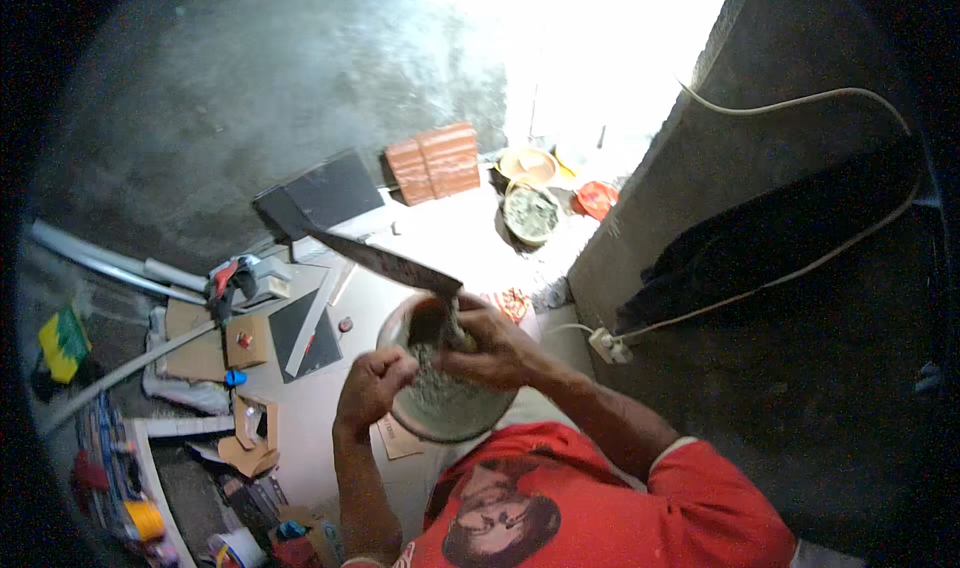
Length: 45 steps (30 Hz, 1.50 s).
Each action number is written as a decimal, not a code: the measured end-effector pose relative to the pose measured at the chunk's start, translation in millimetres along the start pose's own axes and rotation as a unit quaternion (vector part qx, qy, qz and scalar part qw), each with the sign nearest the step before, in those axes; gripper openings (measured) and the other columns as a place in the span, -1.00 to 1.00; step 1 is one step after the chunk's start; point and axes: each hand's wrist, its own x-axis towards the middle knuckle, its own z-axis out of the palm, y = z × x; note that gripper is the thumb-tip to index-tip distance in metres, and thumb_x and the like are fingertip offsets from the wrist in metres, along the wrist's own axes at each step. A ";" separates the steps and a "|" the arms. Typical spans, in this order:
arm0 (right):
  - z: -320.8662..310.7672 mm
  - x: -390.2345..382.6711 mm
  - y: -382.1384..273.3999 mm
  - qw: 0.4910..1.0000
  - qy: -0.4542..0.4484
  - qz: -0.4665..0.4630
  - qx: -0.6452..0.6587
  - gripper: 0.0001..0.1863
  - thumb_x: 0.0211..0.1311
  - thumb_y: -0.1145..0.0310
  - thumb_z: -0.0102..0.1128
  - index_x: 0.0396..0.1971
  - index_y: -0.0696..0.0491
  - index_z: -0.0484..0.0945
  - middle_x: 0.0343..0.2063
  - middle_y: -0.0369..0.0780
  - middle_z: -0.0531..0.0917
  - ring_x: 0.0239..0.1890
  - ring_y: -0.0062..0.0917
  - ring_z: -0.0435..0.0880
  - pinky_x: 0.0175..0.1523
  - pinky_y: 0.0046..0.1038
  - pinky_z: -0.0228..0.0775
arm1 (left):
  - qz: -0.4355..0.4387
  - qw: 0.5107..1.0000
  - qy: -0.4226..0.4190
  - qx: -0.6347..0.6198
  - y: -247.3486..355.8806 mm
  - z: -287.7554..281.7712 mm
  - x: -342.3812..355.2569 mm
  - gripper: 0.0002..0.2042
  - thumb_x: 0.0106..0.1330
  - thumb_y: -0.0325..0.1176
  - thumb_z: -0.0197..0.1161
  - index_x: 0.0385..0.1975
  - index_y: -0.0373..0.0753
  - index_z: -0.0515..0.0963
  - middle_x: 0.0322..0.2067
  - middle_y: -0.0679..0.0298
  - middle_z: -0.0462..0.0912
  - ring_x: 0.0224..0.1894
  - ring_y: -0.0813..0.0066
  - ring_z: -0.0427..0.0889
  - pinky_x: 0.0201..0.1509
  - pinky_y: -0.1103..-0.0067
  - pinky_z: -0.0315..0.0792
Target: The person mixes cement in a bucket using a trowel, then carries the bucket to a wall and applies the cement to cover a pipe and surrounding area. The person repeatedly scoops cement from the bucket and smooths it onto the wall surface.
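Your left hand (372, 380) grips the mortar bucket (445, 408) rim; your right hand (495, 346) holds the trowel (385, 260) above it. Keep the bucket steady, scrape gently.

Red bricks (433, 162), tiles (328, 192), cardboard (246, 340)

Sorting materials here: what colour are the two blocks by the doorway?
The blocks are reddish-orange with ribbed faces, shown best in the head view.
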 end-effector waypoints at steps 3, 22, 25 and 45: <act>-34.5 49.6 8.1 0.998 0.021 0.049 -0.019 -0.64 0.17 0.14 0.38 -0.28 0.16 0.68 -0.31 -0.02 0.72 -0.15 -0.25 0.69 0.06 -0.22 0.47 | 0.005 0.999 -0.030 -0.041 8.9 -19.2 69.6 -0.71 0.46 -0.28 0.21 -0.52 -0.29 0.53 -0.59 0.50 0.43 -0.49 0.73 0.36 -0.39 0.65 0.28; -267.5 383.9 197.0 0.917 0.306 0.254 -0.038 -0.73 0.12 0.24 0.33 -0.31 0.14 0.65 -0.55 0.03 0.65 -0.45 -0.05 0.70 -0.22 -0.13 0.52 | 0.115 0.945 -0.279 0.128 67.9 -77.7 661.9 -0.76 0.43 -0.27 0.27 -0.33 -0.36 0.65 -0.49 0.20 0.71 -0.41 0.39 0.68 -0.28 0.45 0.50; -313.1 414.7 203.7 0.883 0.366 0.289 -0.040 -0.71 0.12 0.24 0.34 -0.34 0.18 0.66 -0.53 0.06 0.67 -0.43 -0.09 0.70 -0.20 -0.14 0.52 | 0.347 0.906 -0.195 0.146 86.0 -73.9 726.1 -0.76 0.41 -0.30 0.32 -0.08 -0.32 0.68 0.06 -0.05 0.66 0.17 0.11 0.64 0.22 0.38 0.47; -625.2 314.5 302.3 0.636 0.741 0.209 0.044 -0.86 0.21 0.42 0.32 -0.48 0.13 0.59 -0.60 -0.30 0.58 -0.57 -0.62 0.52 -0.42 -0.53 0.36 | 0.019 0.977 -0.096 0.188 -125.4 -29.8 889.0 -0.66 0.47 -0.18 0.28 -0.11 -0.42 0.66 -0.26 0.13 0.71 -0.23 0.42 0.64 -0.08 0.44 0.53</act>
